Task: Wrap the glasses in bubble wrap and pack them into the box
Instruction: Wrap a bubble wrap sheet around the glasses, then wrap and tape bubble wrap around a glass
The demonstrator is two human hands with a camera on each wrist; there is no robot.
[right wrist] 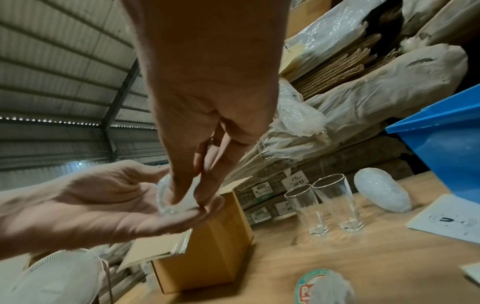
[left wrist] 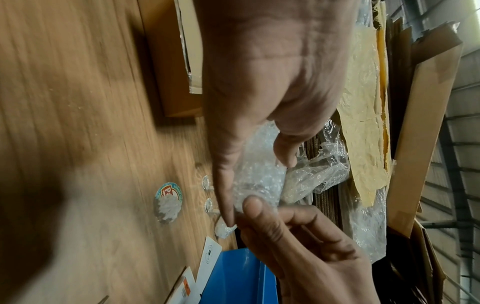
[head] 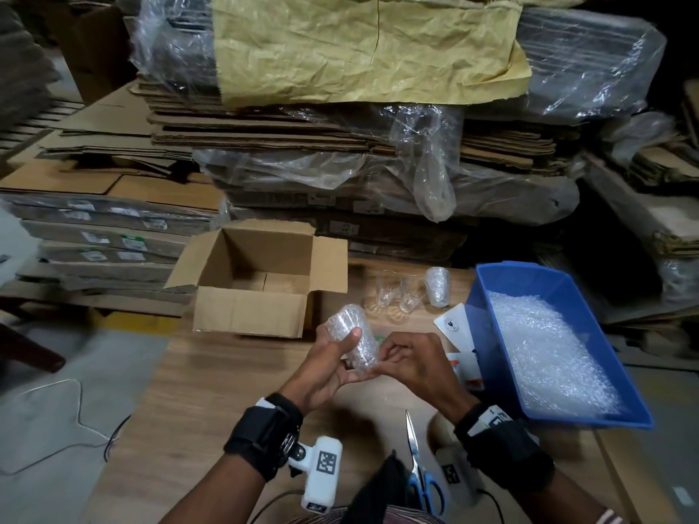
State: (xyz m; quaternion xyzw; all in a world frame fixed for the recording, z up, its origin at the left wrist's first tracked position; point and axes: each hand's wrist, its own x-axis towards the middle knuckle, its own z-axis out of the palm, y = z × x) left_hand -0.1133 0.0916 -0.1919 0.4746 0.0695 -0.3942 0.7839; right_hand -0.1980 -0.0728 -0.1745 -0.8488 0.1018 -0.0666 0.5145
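Note:
A bubble-wrapped glass (head: 357, 340) lies tilted in my left hand (head: 348, 347), thumb curled over its top, above the wooden table. My right hand (head: 380, 357) pinches the loose wrap at the glass's near end; in the right wrist view its fingertips (right wrist: 182, 200) press into that end. The open cardboard box (head: 249, 315) stands just beyond to the left, and nothing shows inside it. Two bare glasses (head: 387, 293) (head: 412, 296) stand upright behind my hands. Another wrapped glass (head: 438, 287) stands to their right.
A blue bin (head: 491, 357) of bubble wrap sits at the right. Scissors (head: 418, 463) lie near the front edge. A tape roll (left wrist: 167, 202) lies under my hands, with printed cards (head: 454, 327) beside the bin. Stacked flat cardboard (head: 340, 145) rises behind the table.

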